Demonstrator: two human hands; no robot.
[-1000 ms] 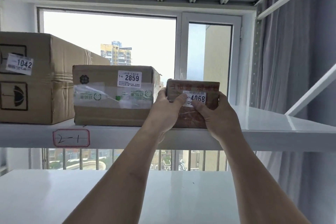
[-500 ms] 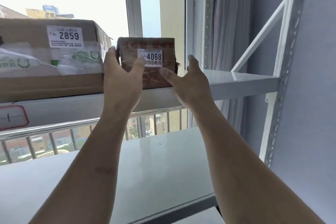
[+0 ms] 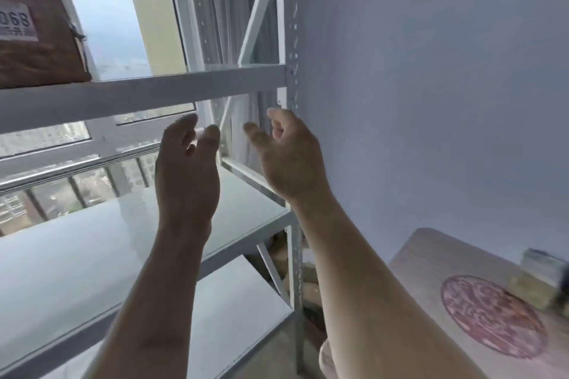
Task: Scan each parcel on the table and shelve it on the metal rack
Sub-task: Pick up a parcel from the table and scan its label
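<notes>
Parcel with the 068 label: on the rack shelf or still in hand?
On the shelf. The parcel rests on the upper rack shelf; left hand and right hand are open, below it, holding nothing.

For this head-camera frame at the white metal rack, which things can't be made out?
- Brown taped cardboard parcel on the rack shelf: the left frame edge cuts it, so its white label reads only "068".
- Items on the pale wooden table at the right edge: motion-blurred and cropped, not identifiable.
- Brown shapes behind the rack's lower post: largely hidden.
- Left hand and right hand: empty, slightly blurred.
</notes>
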